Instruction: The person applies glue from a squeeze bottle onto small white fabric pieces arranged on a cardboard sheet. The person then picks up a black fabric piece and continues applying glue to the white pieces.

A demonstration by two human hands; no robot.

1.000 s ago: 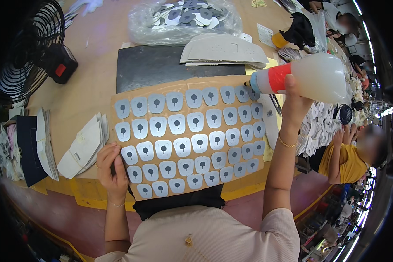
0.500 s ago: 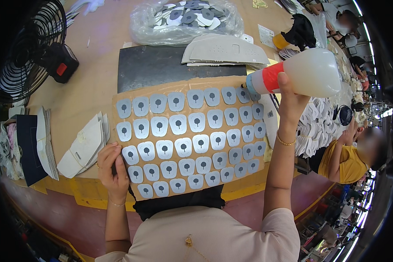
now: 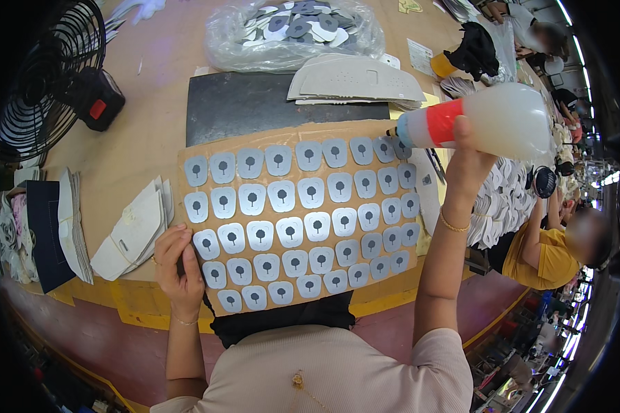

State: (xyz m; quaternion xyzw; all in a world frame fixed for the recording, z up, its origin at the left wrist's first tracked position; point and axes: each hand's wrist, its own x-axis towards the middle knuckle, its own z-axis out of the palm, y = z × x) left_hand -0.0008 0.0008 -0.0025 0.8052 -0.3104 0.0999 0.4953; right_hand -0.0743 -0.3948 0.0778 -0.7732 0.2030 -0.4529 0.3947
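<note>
My right hand (image 3: 467, 162) is wrapped round a translucent squeeze bottle (image 3: 511, 118) with a red band and a pale blue collar. The bottle lies nearly level, its dark nozzle tip over the far right corner of a brown board (image 3: 310, 227). Rows of small light grey patches (image 3: 317, 226) cover the board, each with a dark tree-shaped mark. At the board's left edge my left hand (image 3: 178, 265) grips the rim with curled fingers and thumb. The nozzle is just above the last patches of the farthest row; whether it touches them I cannot tell.
Beyond the board lie a black mat (image 3: 238, 107), grey shaped panels (image 3: 355, 77) and a clear bag (image 3: 217, 41) of loose patches. Bundled pale pieces (image 3: 134, 230) and a black fan (image 3: 55, 82) stand left. A co-worker in a yellow shirt (image 3: 548, 258) is at the right.
My right hand has moved the bottle a little to the right, and its nozzle has shifted along the far row toward the corner. My left hand and the board stay put.
</note>
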